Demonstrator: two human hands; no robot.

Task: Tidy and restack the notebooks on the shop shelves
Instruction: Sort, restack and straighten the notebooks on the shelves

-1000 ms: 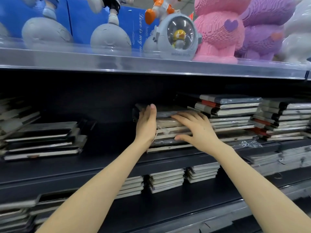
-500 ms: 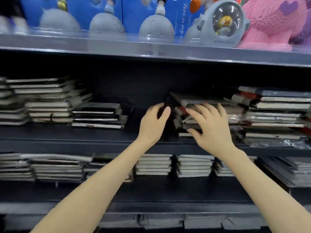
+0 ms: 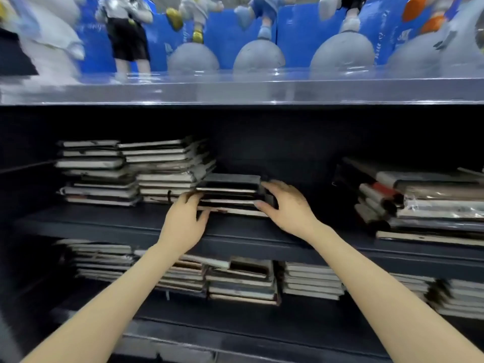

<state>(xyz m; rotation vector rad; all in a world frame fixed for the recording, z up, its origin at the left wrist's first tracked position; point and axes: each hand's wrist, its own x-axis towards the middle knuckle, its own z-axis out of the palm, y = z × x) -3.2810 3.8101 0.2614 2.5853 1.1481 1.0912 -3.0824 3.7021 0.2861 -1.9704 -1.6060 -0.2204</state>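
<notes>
Dark shop shelving, three levels in view, frame edges motion-blurred.

Left hand point(image 3: 183, 221) is at the left front corner of the short stack point(image 3: 230, 184) of dark notebooks on the middle shelf point(image 3: 117, 224). Its fingers are curled over the front edges and the thumb is tucked under the bottom book. Right hand point(image 3: 288, 205) wraps the right end of the same stack, fingers round the far corner, thumb pressed on the front edge. Both hands have hold of it. Stack lies flat on the shelf, fairly square.

Diff vs 0.5 s ago:
- Both hands were spread and holding nothing at the slumped stack point(image 3: 419, 203). Now they're off it and on the short stack.
- View swung left with them.
- Slumped stack now sits well right of the short stack, leaning left, some books in clear wrap.

Around the short stack:
- Just left, touching it: taller stacks point(image 3: 162, 169), two side by side, white page edges facing out, uneven.
- Below: lower shelf point(image 3: 183, 315) holds a row of notebook stacks point(image 3: 243, 281), several side by side.
- Above: clear top shelf point(image 3: 235, 90) carries figurines point(image 3: 125, 27) and grey domes point(image 3: 259, 55), with blue boxes point(image 3: 227, 30) behind.
</notes>
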